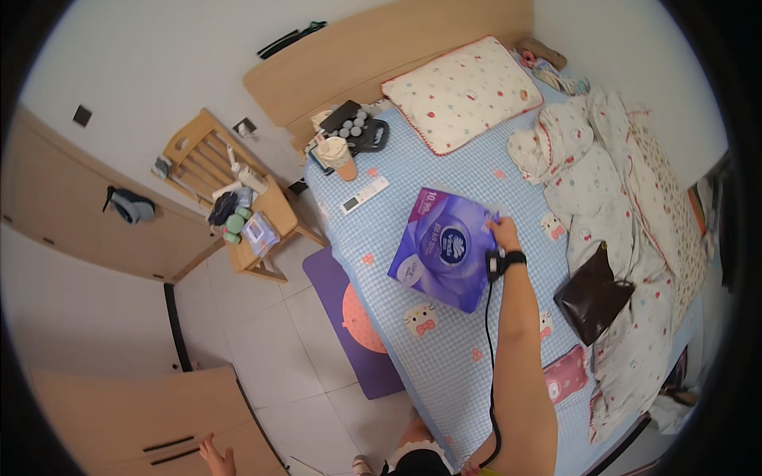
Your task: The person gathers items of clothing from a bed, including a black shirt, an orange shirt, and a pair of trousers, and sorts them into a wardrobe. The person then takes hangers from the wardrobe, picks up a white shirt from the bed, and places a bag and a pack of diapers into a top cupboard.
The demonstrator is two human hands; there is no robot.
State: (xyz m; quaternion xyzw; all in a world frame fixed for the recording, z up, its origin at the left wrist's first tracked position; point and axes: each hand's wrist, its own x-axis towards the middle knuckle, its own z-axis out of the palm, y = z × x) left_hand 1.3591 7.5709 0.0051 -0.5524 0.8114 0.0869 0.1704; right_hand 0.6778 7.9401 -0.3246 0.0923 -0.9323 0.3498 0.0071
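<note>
A large purple plastic-wrapped pack of tissues [444,270] is over the middle of the bed, tilted a little. At its right edge my right hand [503,233] is closed, fingers curled on the wrapping. Around that wrist runs a black strap with a small device [494,266] and a cable trailing down my arm. My left hand [216,458] shows at the lower left, fingers apart and holding nothing, near the wooden cabinet [175,397]. A white remote control [365,195] lies on the bed left of the pack, close to a lidded drink cup [340,159].
The bed [444,341] carries a pillow [468,95], a rumpled quilt [595,190], a dark brown bag [591,297] and a pink pouch [565,374]. A wooden chair [278,208] holding bottles and small items stands left, by a purple mat [325,278] on the floor.
</note>
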